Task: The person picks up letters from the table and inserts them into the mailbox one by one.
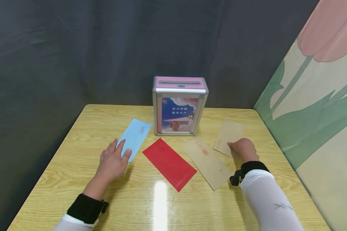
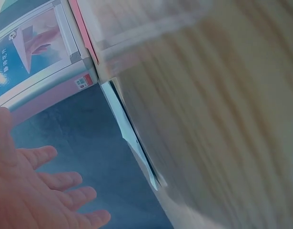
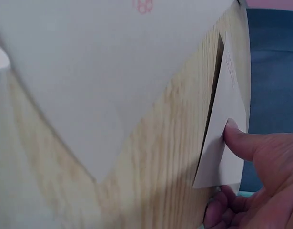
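Note:
My left hand [image 1: 112, 160] reaches over the lower left part of a light blue envelope [image 1: 136, 136], its fingers spread and relaxed. The left wrist view shows that hand's fingers [image 2: 65, 180] uncurled with nothing between them, and the blue envelope [image 2: 121, 119] seen edge-on beyond. On the right, my right hand [image 1: 245, 150] pinches the near end of a small brown envelope [image 1: 230, 131]. In the right wrist view its thumb [image 3: 241, 142] lies on the envelope's upper face, with the other fingers curled below its near edge. A red envelope [image 1: 170, 164] and a larger brown envelope [image 1: 209, 163] lie between the hands.
A pink and silver letter box [image 1: 180, 82] with a slot on top and a locked-style front door stands at the back of the wooden table [image 1: 133, 199]. A dark curtain [image 1: 118, 48] hangs behind. A flower-patterned wall hanging [image 1: 321, 106] borders the right side.

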Action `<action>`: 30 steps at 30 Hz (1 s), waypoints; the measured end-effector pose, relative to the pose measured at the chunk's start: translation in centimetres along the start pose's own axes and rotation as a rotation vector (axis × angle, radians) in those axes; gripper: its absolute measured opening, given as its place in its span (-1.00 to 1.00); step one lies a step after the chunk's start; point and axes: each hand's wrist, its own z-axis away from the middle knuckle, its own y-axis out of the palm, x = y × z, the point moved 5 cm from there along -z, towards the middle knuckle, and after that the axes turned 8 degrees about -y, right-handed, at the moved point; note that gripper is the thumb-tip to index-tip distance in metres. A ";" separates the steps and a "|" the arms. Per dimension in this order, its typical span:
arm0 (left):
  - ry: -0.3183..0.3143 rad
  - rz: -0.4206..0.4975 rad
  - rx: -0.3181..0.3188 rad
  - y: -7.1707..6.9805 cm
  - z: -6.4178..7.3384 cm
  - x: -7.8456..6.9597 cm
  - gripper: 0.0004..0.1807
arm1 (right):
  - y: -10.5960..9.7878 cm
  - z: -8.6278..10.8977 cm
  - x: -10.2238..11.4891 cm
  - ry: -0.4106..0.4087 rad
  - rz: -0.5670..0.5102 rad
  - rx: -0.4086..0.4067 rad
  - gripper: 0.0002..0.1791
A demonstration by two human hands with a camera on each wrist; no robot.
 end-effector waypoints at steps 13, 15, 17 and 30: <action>-0.008 0.011 0.012 0.4 -0.2 -0.5 -0.25 | -0.8 -1.5 -2.1 -0.161 0.044 -0.039 -0.45; -0.009 0.016 0.004 0.4 -0.2 -0.6 -0.25 | -0.9 -1.4 -2.5 -0.155 -0.042 -0.050 -0.56; -0.007 0.028 -0.004 0.4 -0.2 -0.7 -0.25 | -1.2 -1.1 -2.7 -0.157 -0.145 -0.080 -0.63; 0.072 0.294 -0.029 0.2 -0.3 -2.6 -0.46 | -1.6 4.5 2.2 -0.646 -0.437 -0.233 -0.73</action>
